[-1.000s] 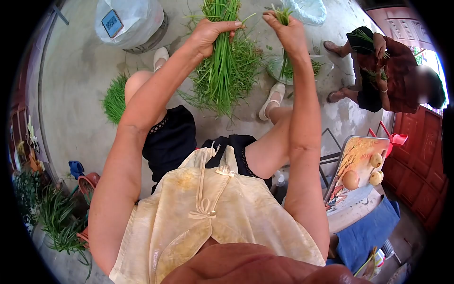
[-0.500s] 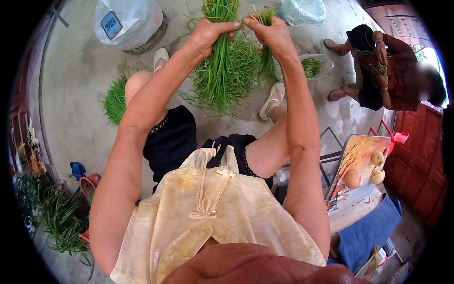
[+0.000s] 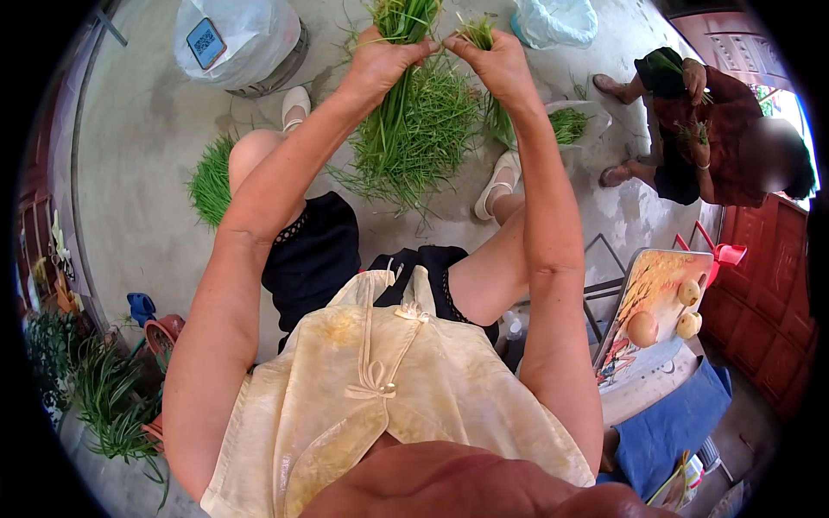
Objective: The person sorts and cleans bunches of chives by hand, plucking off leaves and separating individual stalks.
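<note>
My left hand (image 3: 386, 67) is closed around a thick bunch of long green chives (image 3: 402, 22), whose blades hang down below the fist. My right hand (image 3: 494, 65) grips a smaller bunch (image 3: 475, 33), its pale cut ends sticking up past the fingers. The two thumbs point at each other with a small gap between them. Beneath both hands, a loose pile of chives (image 3: 427, 129) lies on the concrete floor between my feet. Another heap of chives (image 3: 209, 183) rests beside my left leg.
A white-lined bucket (image 3: 259, 52) with a phone (image 3: 205, 43) showing a QR code stands at upper left. A pale blue bag (image 3: 557, 22) and a clear bag of greens (image 3: 570, 125) are ahead right. At right, another person (image 3: 712, 121) holds greens. Potatoes (image 3: 688, 325) lie on a board.
The bunch in my left hand has shifted, and that hand has turned slightly, showing more of its back. The other person's hands have moved apart, with greens in the upper one.
</note>
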### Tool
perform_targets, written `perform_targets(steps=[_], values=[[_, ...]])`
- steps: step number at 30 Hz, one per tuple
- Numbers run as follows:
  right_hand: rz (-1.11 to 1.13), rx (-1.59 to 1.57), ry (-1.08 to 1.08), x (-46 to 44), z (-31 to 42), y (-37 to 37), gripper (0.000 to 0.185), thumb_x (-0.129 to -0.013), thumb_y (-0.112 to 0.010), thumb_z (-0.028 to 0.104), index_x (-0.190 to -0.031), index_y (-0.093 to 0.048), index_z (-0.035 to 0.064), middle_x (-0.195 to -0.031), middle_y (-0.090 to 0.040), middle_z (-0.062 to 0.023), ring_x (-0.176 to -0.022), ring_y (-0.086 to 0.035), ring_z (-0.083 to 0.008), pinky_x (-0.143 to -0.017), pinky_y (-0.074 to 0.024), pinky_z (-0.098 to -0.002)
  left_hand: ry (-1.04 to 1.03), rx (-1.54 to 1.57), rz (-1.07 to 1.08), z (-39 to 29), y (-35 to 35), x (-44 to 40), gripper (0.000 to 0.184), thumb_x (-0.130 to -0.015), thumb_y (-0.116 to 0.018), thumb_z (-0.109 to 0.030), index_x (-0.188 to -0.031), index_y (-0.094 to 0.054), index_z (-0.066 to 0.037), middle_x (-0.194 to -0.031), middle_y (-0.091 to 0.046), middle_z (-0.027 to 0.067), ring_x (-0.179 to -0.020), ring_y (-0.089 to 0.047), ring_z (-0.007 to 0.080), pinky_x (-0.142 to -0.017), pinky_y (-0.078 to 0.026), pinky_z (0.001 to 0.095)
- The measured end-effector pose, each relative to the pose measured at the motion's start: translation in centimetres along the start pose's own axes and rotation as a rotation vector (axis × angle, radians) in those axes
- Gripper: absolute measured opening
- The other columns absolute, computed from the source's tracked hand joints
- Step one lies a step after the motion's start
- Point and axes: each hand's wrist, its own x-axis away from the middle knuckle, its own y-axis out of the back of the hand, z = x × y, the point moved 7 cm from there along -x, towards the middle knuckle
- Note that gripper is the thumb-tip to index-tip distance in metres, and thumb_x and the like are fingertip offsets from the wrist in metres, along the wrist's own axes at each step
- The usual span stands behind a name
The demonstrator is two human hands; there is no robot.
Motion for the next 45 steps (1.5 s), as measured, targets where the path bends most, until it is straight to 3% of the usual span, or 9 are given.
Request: perform_targets(steps=[8, 11, 14, 17, 20, 29, 35, 41, 45], values=[[-0.092, 0.59, 0.077, 0.7, 2.1, 1.9, 0.024, -0.079, -0.069, 0.022, -0.096, -0.067, 0.0061, -0.076, -0.067, -0.0105, -0.066, -0.061, -0.0173, -0.062, -0.0465, -0.0318, -0.052, -0.208, -0.048, 0.0, 0.7, -0.3, 0.013, -0.073, -0.072, -0.008, -0.08, -0.065, 0.0, -0.07, -0.064, 0.0033, -0.06, -0.056, 0.0102, -0.055, -0.044, 0.0256], [-0.331, 0.465, 0.118, 0.0, 0.1, 4.8, 0.025, -0.078, -0.071, 0.025, -0.096, -0.067, 0.0075, -0.077, -0.066, -0.0114, -0.065, -0.061, -0.02, -0.061, -0.0456, -0.0335, -0.01, -0.019, -0.021, -0.7, 1.0, -0.3, 0.012, -0.074, -0.071, -0.008, -0.08, -0.066, 0.001, -0.074, -0.066, 0.0053, -0.06, -0.056, 0.0103, -0.055, -0.046, 0.0254], [-0.278, 0.201, 0.153, -0.6, -1.7, 4.5, 0.024, -0.077, -0.072, 0.025, -0.092, -0.068, 0.0063, -0.073, -0.066, -0.006, -0.064, -0.059, -0.0157, -0.06, -0.0448, -0.0314, 0.161, 0.103, 0.066, -0.3, 0.9, -0.1, 0.015, -0.074, -0.071, -0.008, -0.085, -0.066, 0.003, -0.079, -0.068, 0.0074, -0.061, -0.056, 0.0097, -0.056, -0.047, 0.0241], [-0.081, -0.16, -0.1, 0.7, 0.0, 1.6, 0.023, -0.076, -0.074, 0.023, -0.087, -0.067, 0.0048, -0.073, -0.063, 0.0005, -0.064, -0.054, -0.0096, -0.058, -0.0428, -0.0269, 0.314, 0.211, 0.119, 0.7, 0.4, 0.1, 0.018, -0.075, -0.071, -0.009, -0.088, -0.067, 0.002, -0.081, -0.068, 0.0078, -0.06, -0.056, 0.0087, -0.055, -0.047, 0.0226], [-0.102, -0.281, -0.058, 0.9, 0.2, 0.2, 0.014, -0.079, -0.072, 0.018, -0.088, -0.067, 0.0076, -0.055, -0.044, 0.0088, -0.046, -0.031, -0.0006, -0.042, -0.0211, -0.0196, 0.334, 0.222, 0.156, 1.2, -0.3, 0.2, 0.019, -0.074, -0.073, -0.01, -0.088, -0.067, 0.002, -0.081, -0.068, 0.0075, -0.06, -0.056, 0.0086, -0.054, -0.047, 0.0225], [-0.037, -0.346, -0.171, 1.0, 0.3, 0.5, 0.008, -0.084, -0.066, 0.016, -0.083, -0.063, 0.008, -0.053, -0.04, 0.0098, -0.043, -0.029, -0.001, -0.04, -0.0188, -0.0206, 0.302, 0.231, 0.192, 0.7, -1.5, 0.2, 0.021, -0.077, -0.071, -0.012, -0.092, -0.066, 0.001, -0.08, -0.066, 0.0032, -0.059, -0.053, 0.007, -0.055, -0.045, 0.023], [0.092, -0.449, -0.162, 1.1, 0.5, 0.3, 0.013, -0.083, -0.068, 0.02, -0.082, -0.063, 0.0072, -0.055, -0.044, 0.0083, -0.046, -0.034, -0.0017, -0.042, -0.0231, -0.0209, 0.361, 0.351, 0.259, 0.4, -1.9, 0.4, 0.018, -0.079, -0.067, -0.01, -0.094, -0.065, 0.001, -0.075, -0.064, 0.0019, -0.057, -0.051, 0.0058, -0.056, -0.045, 0.0239], [-0.037, -0.396, -0.027, 1.0, 1.2, 0.9, 0.013, -0.084, -0.066, 0.021, -0.085, -0.064, 0.0082, -0.056, -0.044, 0.0086, -0.047, -0.034, -0.0014, -0.043, -0.0235, -0.0201, 0.414, 0.528, 0.362, 0.5, -2.3, 0.4, 0.015, -0.08, -0.066, -0.007, -0.093, -0.062, 0.001, -0.071, -0.062, 0.0019, -0.055, -0.05, 0.0057, -0.056, -0.044, 0.0242], [-0.124, -0.238, -0.024, 0.5, 0.3, 4.0, 0.021, -0.083, -0.066, 0.023, -0.091, -0.065, 0.0035, -0.065, -0.057, 0.0012, -0.056, -0.048, -0.0085, -0.053, -0.0385, -0.0244, 0.37, 0.485, 0.359, 0.6, -1.6, 0.1, 0.017, -0.081, -0.065, -0.006, -0.096, -0.061, 0.001, -0.077, -0.064, 0.0041, -0.055, -0.051, 0.0058, -0.056, -0.045, 0.0241]])
